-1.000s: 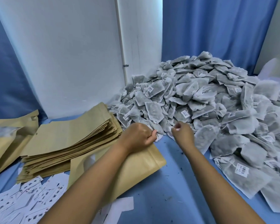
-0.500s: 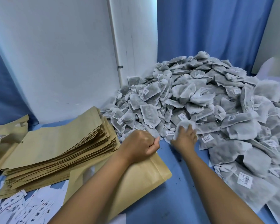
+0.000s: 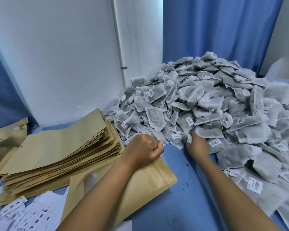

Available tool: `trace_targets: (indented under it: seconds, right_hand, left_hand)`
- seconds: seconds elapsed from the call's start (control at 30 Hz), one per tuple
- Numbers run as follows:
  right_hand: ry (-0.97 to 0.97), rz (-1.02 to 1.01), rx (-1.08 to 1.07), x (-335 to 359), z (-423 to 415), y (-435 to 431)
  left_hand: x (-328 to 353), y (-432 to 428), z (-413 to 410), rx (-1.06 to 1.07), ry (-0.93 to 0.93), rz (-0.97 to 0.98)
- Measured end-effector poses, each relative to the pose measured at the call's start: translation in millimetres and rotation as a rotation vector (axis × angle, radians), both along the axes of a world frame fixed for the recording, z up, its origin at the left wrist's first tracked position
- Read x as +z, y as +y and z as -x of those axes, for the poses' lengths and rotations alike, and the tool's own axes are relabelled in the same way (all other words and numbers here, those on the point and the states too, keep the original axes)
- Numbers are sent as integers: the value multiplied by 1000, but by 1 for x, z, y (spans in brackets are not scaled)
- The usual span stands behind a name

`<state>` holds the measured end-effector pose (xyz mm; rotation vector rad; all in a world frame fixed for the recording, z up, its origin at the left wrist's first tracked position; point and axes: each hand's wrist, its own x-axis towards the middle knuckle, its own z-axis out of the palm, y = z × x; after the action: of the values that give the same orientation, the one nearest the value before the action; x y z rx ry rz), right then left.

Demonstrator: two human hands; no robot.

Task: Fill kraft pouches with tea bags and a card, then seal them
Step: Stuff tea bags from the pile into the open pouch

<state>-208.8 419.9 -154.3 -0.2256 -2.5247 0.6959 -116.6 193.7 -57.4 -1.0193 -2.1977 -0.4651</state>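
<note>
While my left hand (image 3: 144, 148) stays fisted at the mouth of the flat pouch (image 3: 140, 184) on the table (image 3: 190, 189), its fingers seemingly pinching a tea bag edge, my right hand (image 3: 196, 144), nearer the tea bag heap (image 3: 207, 100), has sunk in from the near edge since half a second ago, fingers clamped on a tea bag (image 3: 188, 137).

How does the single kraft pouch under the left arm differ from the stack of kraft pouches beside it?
The single kraft pouch lies alone on the blue table, partly under the left forearm, while the stack of kraft pouches holds many piled together with fanned edges. The single pouch is nearer the camera and the stack lies to its left, its lower edge touching the scattered printed cards. Both are flat, tan kraft paper.
</note>
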Motion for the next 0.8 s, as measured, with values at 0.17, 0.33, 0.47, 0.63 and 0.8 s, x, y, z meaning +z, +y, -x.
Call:
trace_targets:
  seconds: [0.17,0.33,0.47,0.63,0.8]
  right_hand:
    - [-250,178,149,-1,0,7]
    - [-390,383,138,6,9,-6]
    - [-430,25,136,4,22,-6]
    - [-368,-223,54,18,28,14]
    - [-273,-157,93,13,8,-13]
  left_hand:
    - [2,-1,-11,-11,-29,12]
    - [6,-3,-16,-13,-13,-13]
    - [5,-6,-12,-8,-8,-32]
    - [-6,-6,-8,-3,6,-3]
    - [-8,-6,-5,-5,30,12]
